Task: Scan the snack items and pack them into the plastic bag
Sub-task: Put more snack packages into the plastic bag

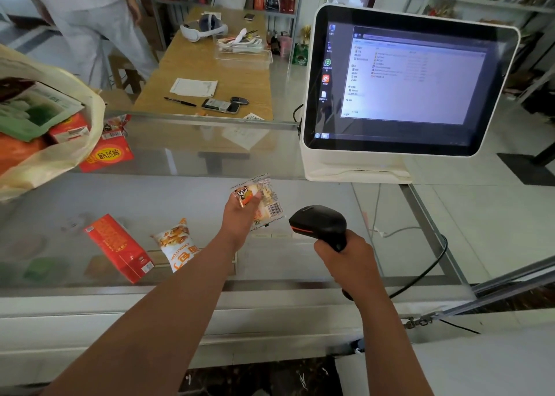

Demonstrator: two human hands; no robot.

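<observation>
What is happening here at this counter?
A person at a glass counter is scanning snacks. The left hand holds up a small snack packet with its barcode turned toward the black scanner gripped in the right hand. A red box and another packet lie on the counter, not yet packed. The plastic bag on the left already holds several items.

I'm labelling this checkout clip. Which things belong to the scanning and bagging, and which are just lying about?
Job: left hand holding small snack packet; right hand gripping barcode scanner; red box and bread packet on the counter; plastic bag; register screen.
Lying about: pen, phone, paper sheet, white headset on the wooden table.
</observation>
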